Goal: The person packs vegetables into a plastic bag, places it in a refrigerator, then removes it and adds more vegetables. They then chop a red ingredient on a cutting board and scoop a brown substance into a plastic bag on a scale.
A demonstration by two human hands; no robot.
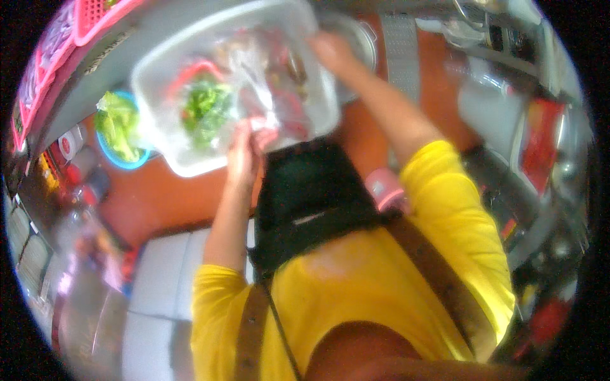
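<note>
A white translucent plastic tub [155, 88] is tilted before me over the orange-red counter. Inside it are leafy greens [205, 107], seemingly bagged, beside a pink-red item [198, 69] too blurred to name. Clear plastic bags [255, 66] with reddish and brownish contents fill the tub's right half. At the near rim, my left hand [248, 147] grips the gathered end of a clear bag; whether it also grips the rim is hidden. My right hand [329, 52], blurred, is closed at the tub's right rim, its fingertips hard to make out.
Left of the tub, a blue bowl [128, 164] holds lettuce [116, 126]. Pink baskets [88, 21] line the upper left. A round metal vessel [369, 40] sits behind my right hand. Near my right elbow is a pink container [383, 188]. Farther right lies a red-surfaced tray [541, 143].
</note>
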